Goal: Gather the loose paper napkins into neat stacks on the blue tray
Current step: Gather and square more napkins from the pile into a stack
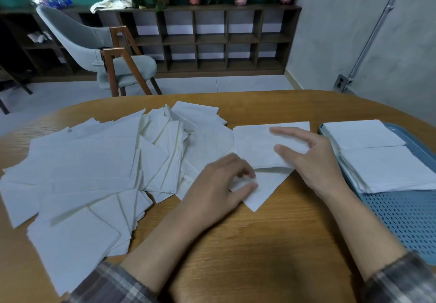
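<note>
Two neat napkin stacks (377, 161) are seen on the blue tray (405, 220). Just left of the tray, the right hand (309, 161) is laid with fingers spread over a flat napkin (252, 142). Further left, a single napkin (266, 189) is pinched by the left hand (219, 184). Farthest from the tray, the loose pile (82, 168) is strewn.
</note>
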Motion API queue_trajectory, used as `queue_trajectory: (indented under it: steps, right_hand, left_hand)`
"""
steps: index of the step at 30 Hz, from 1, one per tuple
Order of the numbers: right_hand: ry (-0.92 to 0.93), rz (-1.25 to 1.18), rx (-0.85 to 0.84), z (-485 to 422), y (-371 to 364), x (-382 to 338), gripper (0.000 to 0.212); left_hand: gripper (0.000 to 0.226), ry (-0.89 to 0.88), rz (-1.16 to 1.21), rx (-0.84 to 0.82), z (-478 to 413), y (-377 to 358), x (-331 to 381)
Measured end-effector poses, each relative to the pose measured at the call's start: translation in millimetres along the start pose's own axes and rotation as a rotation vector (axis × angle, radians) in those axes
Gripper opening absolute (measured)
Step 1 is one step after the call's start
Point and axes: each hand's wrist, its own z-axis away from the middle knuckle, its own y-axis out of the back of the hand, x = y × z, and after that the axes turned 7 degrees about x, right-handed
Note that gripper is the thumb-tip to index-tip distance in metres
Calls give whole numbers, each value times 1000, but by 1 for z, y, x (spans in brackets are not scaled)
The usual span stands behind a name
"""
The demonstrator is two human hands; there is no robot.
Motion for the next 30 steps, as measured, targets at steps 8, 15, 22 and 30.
queue_trajectory:
  steps: [8, 15, 22, 30]
  right_hand:
    - [-39, -58, 96, -1, 2, 0, 34]
    - [-28, -86, -2, 1, 2, 0, 37]
    - [-18, -63, -27, 0, 2, 0, 36]
    - [11, -18, 7, 0, 2, 0, 36]
  left_hand:
    - [45, -36, -110, -260, 2, 1, 1]
    - [29, -52, -145, -265, 2, 7, 0]
    - [18, 42, 25, -283, 3, 11, 0]
    - [20, 44, -90, -103, 3, 5, -2]
